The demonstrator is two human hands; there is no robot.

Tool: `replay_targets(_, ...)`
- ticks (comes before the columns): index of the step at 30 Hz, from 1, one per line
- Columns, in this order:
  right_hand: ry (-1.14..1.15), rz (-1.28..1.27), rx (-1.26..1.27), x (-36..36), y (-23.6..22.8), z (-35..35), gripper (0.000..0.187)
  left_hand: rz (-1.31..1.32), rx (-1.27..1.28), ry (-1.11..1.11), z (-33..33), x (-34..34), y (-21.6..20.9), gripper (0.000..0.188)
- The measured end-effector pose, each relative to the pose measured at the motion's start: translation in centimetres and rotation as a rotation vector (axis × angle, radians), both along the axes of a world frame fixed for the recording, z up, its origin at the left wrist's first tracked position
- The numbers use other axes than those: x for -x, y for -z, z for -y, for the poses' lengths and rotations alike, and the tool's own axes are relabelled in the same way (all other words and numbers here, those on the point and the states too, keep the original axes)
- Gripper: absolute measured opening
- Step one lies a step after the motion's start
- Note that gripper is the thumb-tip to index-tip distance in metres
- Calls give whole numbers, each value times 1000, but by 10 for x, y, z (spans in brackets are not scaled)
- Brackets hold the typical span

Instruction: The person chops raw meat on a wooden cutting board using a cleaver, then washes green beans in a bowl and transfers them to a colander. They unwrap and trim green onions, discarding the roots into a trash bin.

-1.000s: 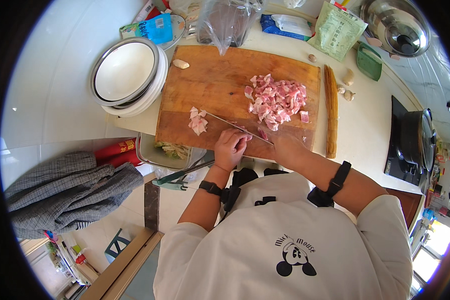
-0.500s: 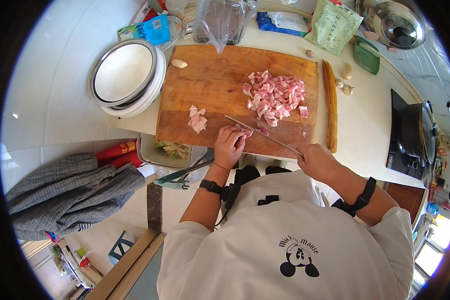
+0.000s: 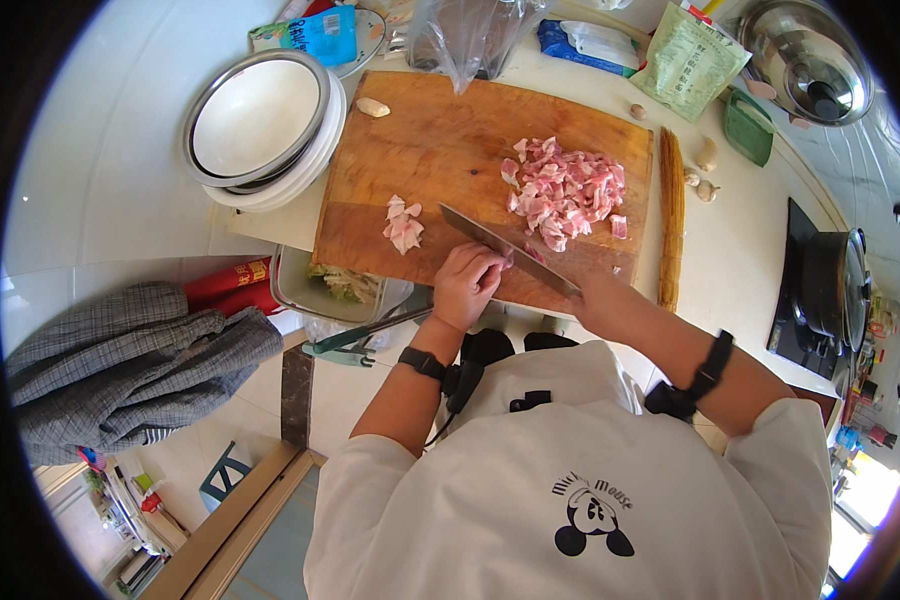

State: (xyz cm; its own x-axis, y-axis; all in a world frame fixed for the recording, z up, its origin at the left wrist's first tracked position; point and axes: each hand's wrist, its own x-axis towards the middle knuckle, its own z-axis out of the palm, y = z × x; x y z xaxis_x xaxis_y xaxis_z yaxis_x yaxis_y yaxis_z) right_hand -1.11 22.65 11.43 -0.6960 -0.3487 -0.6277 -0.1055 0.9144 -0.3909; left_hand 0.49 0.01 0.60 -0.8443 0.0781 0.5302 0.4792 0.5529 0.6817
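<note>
Wooden board, left hand curled, right hand gripping knife

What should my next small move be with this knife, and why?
Probably ease your left hand back slightly before slicing: its curled fingers look very close to the blade of the knife, which your right hand holds slantwise over the cutting board.
</note>
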Motion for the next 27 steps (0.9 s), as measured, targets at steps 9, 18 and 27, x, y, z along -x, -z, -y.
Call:
replay_targets(9, 26, -150, 97, 3, 1, 27, 27, -8, 24, -47, -1, 0, 1, 22)
replay_targets(18, 102, -143, 75, -23, -20, -34, 20, 9, -17, -38, 0, -5, 3, 23)
replay_targets(27, 63, -99, 84, -30, -46, -32, 19, -51, 25, -7, 2, -2, 3, 22)
